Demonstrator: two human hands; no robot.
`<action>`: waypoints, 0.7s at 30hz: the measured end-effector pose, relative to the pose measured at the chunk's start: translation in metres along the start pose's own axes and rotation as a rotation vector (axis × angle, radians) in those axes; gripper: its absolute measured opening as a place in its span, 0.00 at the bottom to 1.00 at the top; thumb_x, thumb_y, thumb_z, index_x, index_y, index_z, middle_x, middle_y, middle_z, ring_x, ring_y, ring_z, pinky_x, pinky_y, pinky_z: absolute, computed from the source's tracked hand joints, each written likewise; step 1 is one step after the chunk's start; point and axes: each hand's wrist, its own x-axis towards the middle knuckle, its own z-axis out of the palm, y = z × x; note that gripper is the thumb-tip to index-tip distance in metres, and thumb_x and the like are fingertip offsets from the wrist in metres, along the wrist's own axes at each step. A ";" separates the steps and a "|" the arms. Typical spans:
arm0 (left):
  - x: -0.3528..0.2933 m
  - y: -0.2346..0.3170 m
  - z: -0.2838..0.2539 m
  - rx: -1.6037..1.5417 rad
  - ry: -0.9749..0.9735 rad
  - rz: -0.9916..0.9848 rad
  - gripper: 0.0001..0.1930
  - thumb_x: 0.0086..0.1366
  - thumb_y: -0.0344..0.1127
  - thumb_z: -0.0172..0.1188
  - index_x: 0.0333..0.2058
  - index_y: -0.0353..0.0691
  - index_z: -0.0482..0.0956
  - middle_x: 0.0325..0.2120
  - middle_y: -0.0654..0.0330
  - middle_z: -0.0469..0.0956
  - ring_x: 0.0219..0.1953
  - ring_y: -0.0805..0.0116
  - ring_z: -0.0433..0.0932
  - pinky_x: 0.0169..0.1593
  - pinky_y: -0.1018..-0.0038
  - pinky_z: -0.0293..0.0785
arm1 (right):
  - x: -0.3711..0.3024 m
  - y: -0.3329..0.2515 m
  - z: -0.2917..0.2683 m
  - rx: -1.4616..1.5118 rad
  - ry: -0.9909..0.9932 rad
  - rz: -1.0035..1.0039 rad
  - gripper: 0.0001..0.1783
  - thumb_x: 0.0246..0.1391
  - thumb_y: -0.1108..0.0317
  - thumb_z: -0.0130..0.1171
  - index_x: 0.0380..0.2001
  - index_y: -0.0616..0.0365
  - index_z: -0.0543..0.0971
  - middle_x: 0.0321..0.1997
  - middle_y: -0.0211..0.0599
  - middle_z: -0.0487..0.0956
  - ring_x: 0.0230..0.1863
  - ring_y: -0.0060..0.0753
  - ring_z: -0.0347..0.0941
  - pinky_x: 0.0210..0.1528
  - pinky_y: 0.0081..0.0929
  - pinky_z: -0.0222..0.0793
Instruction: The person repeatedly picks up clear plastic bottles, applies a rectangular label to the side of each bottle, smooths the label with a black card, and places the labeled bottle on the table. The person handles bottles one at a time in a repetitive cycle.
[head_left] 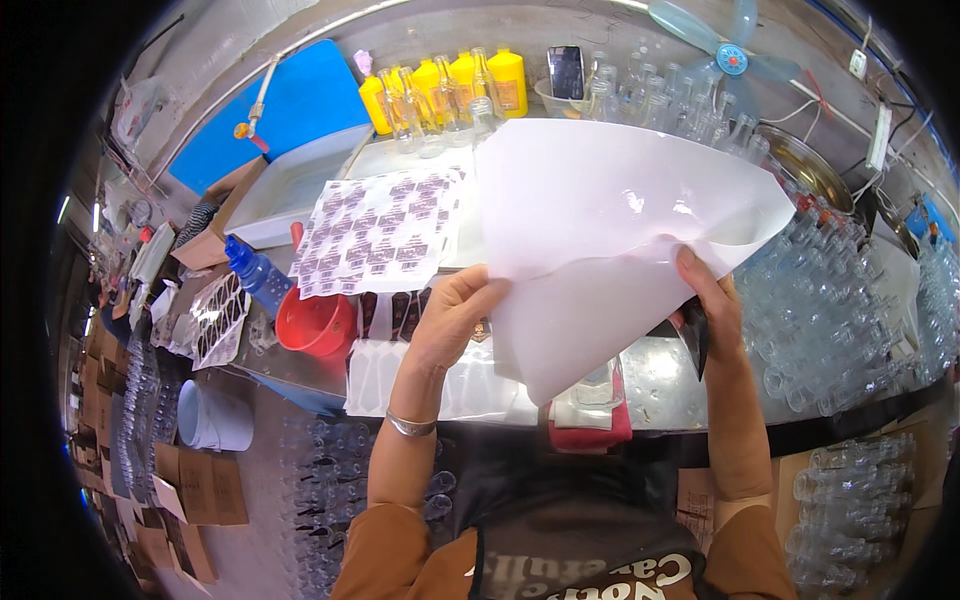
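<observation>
A large white glossy sheet is stretched between my two hands above the metal worktable. My left hand pinches its left edge with thumb and fingers. At the sheet's right side, my right hand grips it with the thumb on top, and the sheet creases and curls there. Something dark and pointed shows by the right palm; I cannot make out what it is. Left of the sheet lie printed label sheets. Below it, a glass bottle rests partly hidden on a folded cloth.
A red bucket and a blue bottle stand at left. Yellow bottles, glass bottles and a phone line the back. Many clear bottles crowd the right. A fan is at the back right.
</observation>
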 end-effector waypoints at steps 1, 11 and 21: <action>0.001 -0.003 -0.001 -0.003 0.016 -0.020 0.10 0.72 0.35 0.59 0.41 0.33 0.82 0.37 0.63 0.83 0.40 0.78 0.79 0.45 0.79 0.75 | -0.003 0.000 -0.002 0.022 0.025 0.000 0.18 0.67 0.61 0.56 0.50 0.67 0.78 0.28 0.31 0.78 0.18 0.17 0.66 0.18 0.17 0.58; -0.006 -0.024 -0.043 0.708 0.331 0.247 0.07 0.71 0.30 0.60 0.38 0.31 0.80 0.30 0.65 0.79 0.34 0.79 0.74 0.40 0.81 0.71 | -0.012 -0.093 -0.059 0.043 0.318 -0.179 0.25 0.60 0.50 0.64 0.50 0.59 0.77 0.34 0.30 0.77 0.26 0.20 0.70 0.20 0.22 0.59; -0.035 -0.009 0.028 1.079 0.019 0.499 0.04 0.66 0.20 0.57 0.39 0.31 0.77 0.28 0.60 0.72 0.28 0.73 0.70 0.34 0.79 0.66 | 0.007 -0.287 -0.344 0.292 0.720 -0.971 0.21 0.63 0.56 0.63 0.47 0.61 0.71 0.39 0.48 0.80 0.33 0.49 0.85 0.13 0.22 0.65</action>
